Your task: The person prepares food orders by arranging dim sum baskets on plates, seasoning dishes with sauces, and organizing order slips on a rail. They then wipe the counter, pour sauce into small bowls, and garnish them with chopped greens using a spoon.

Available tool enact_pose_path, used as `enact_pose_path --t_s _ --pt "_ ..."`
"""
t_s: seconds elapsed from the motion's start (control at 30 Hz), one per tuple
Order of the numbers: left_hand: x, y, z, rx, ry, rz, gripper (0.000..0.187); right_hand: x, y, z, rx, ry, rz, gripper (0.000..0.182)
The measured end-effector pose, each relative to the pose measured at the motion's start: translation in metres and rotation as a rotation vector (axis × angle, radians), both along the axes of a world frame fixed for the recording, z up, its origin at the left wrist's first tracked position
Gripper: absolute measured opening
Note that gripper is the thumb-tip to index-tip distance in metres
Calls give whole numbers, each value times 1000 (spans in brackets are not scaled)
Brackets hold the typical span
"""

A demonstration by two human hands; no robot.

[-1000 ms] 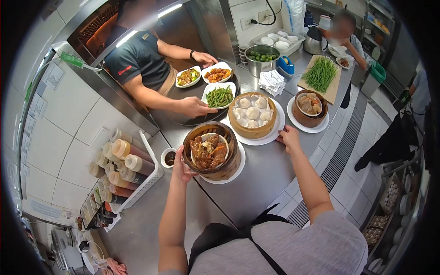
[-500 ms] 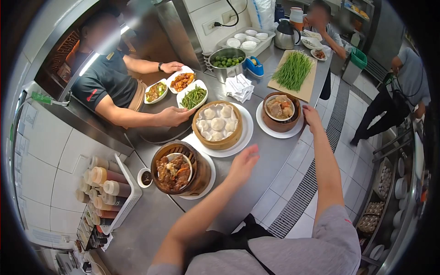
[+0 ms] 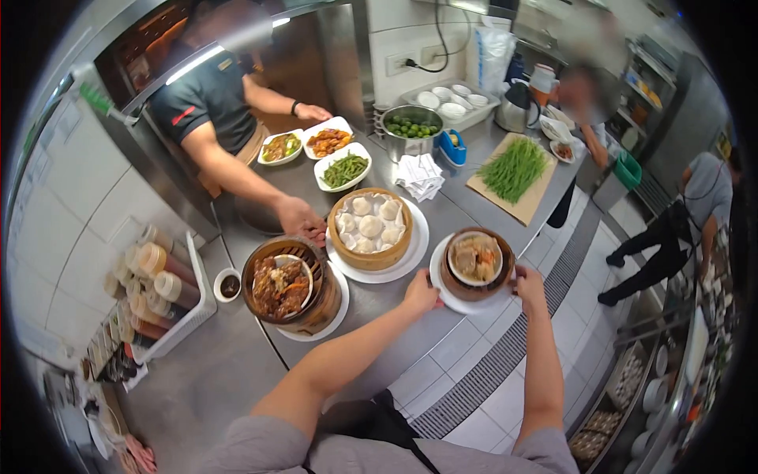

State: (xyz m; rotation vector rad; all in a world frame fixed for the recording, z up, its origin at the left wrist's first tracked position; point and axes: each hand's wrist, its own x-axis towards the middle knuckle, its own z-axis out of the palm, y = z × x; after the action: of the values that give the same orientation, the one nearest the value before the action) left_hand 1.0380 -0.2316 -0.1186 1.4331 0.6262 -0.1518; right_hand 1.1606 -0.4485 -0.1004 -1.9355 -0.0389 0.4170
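Both hands are at the small steamer, over by the right edge of the table! It sits upright on a white plate, a bowl of chunky pieces inside it. The left hand has the plate's left rim, fingers nearly closed, just beside the steamer's wall. Across on the far side of the steamer from it, the right hand curls partly closed on the plate's right rim, close against the basket; whether it touches the basket too, I can't tell. So the steamer lies right between the two hands!

Left of the left hand, the dumpling steamer rests on its own plate, with a co-worker's hand near its left side. Nearer and farther left stands the tall steamer of brown, glazed pieces, a sauce cup just beside it. Beyond the small steamer, long green stalks lie on a board, and a pot of green fruit stands at the far side.
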Motion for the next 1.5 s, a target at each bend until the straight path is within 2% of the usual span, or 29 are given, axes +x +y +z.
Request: enact_pose_path --t_s 0.07,0.13,0.27,0.33,0.37,0.43,0.47,0.53,0.57,0.6,0.67,0.73,0.8,0.87,0.93,1.0,1.07,1.13,1.2,1.27,1.33,1.37,1.43,1.5 --pt "-43 -4 14 5 -12 -21 45 -39 -9 -2 43 -11 -14 38" --pt "-87 -5 -3 110 -37 -56 46 -77 -17 -9 23 -1 -7 39" --pt "-195 1 34 -71 -19 79 47 -171 -4 9 105 116 54 35" --pt "-244 13 34 120 91 -26 48 -208 3 -6 192 178 110 31" --pt "-269 17 28 115 90 15 48 -224 10 -11 210 192 148 29" --pt "-319 22 20 395 -53 141 47 -256 40 4 197 214 253 26" --pt "-340 26 19 398 -52 185 47 -263 51 0 256 244 361 31" --pt "-382 36 21 111 16 348 46 -287 89 3 243 247 489 31" --pt "-403 41 18 100 55 411 45 -295 106 -7 187 193 581 32" --pt "-423 47 12 109 46 452 45 -309 130 -3 241 224 605 32" --pt "-468 58 1 166 91 583 46 -335 175 -5 82 89 804 30" --pt "-509 70 3 82 66 745 46 -367 221 -9 85 -18 934 30" --pt "-548 82 13 -4 59 985 44 -406 271 5 -28 -151 1163 28" --pt "-589 101 21 -25 32 1073 44 -447 319 6 -34 -172 1231 25" --pt "-638 119 17 30 71 1175 45 -492 361 1 -84 -294 1402 22" --pt "-681 137 7 -29 0 1332 45 -527 401 18 6 -638 1563 21" --pt "-719 156 21 -50 0 1409 46 -559 448 30 190 -680 1467 18" --pt "-757 174 19 -15 -9 1445 46 -595 495 67 338 -585 1422 17" --pt "-789 195 22 -22 -16 1478 43 -631 539 103 399 -648 1367 19" --pt "-815 218 18 -5 -22 1511 43 -660 592 107 447 -534 1371 25" --pt "-832 241 22 13 -14 1530 44 -692 632 111 402 -116 1356 29" --pt "-843 252 16 18 -58 1556 46 -708 647 112 397 -120 1361 29" --pt "-857 271 16 14 -65 1564 47 -733 674 108 324 191 1233 29" --pt "-865 286 13 19 -92 1571 49 -749 692 104 301 166 1263 28"
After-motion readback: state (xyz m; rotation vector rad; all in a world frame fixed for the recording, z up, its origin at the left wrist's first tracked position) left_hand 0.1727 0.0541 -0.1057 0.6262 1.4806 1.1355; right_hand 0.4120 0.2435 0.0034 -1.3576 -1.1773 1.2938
